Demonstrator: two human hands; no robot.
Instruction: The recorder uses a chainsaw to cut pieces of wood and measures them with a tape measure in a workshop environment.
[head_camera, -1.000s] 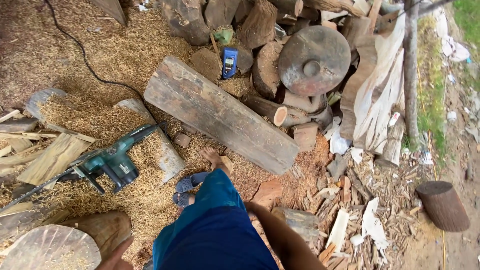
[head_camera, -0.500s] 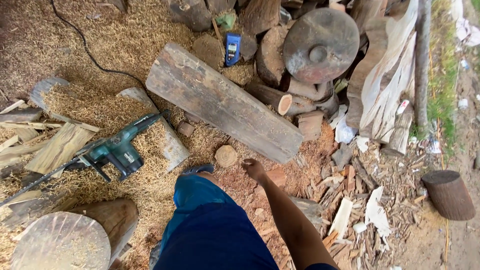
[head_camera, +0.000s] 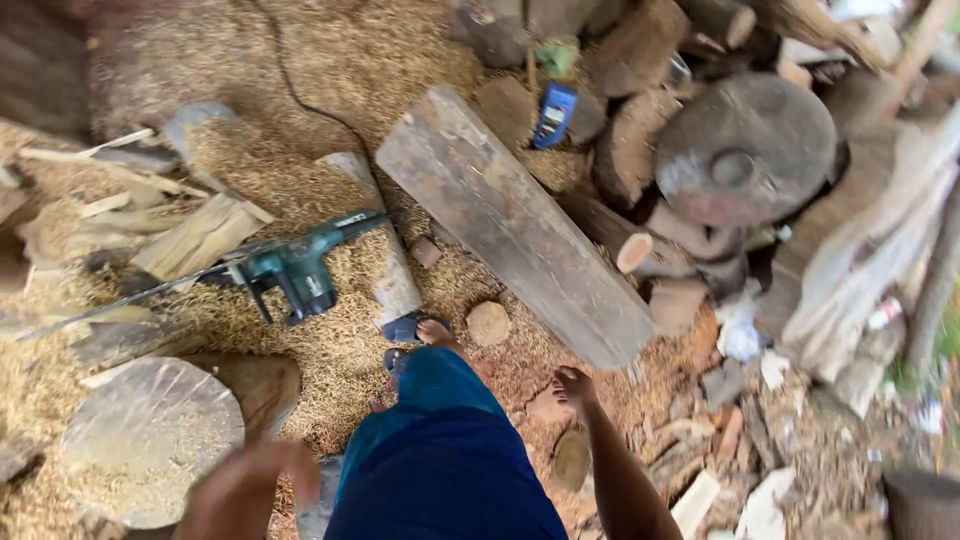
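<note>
Soft, even daylight falls across the sawdust ground (head_camera: 330, 80), with faint shadows and no glare. The left hand (head_camera: 250, 490) is smeared by motion blur; the frame's right edge is also blurred.

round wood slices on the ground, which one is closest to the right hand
The small dark slice just below the right hand; the pale one lies farther off, by the foot.

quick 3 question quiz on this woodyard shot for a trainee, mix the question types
1. True or false: the right hand grips the electric chainsaw.
2. What does the chainsaw lie on? A) sawdust B) the plank C) a log round
3. Which hand is blurred at the bottom edge?

Key
1. False: it hangs empty over wood chips, below the grey plank.
2. A.
3. The left hand, beside the log round.
</note>
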